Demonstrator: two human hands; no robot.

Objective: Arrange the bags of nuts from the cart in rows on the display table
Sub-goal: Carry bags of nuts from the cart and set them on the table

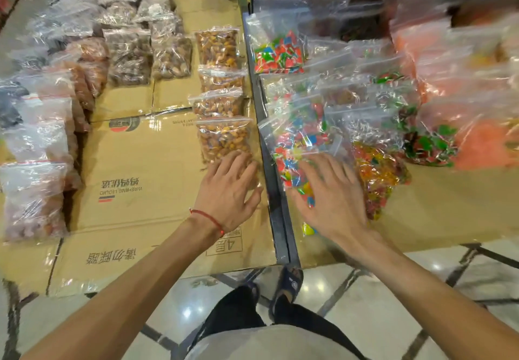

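A column of clear zip bags of brown nuts runs down the right edge of the cardboard-covered display table [134, 163]. My left hand [229, 191], with a red string at the wrist, lies with straight fingers on the lower end of the nearest nut bag [223, 138]. Above it lie three more nut bags [217, 48]. My right hand [331, 199] rests with spread fingers on a clear bag of multicoloured candy [297, 146] on the neighbouring surface. Neither hand grips anything.
Rows of bagged dark and reddish nuts [129, 59] fill the table's left and back. The right surface holds several bags of coloured sweets [278, 53] and orange pieces [477, 140]. A dark metal gap [276, 219] separates the two surfaces. My feet stand on tiled floor below.
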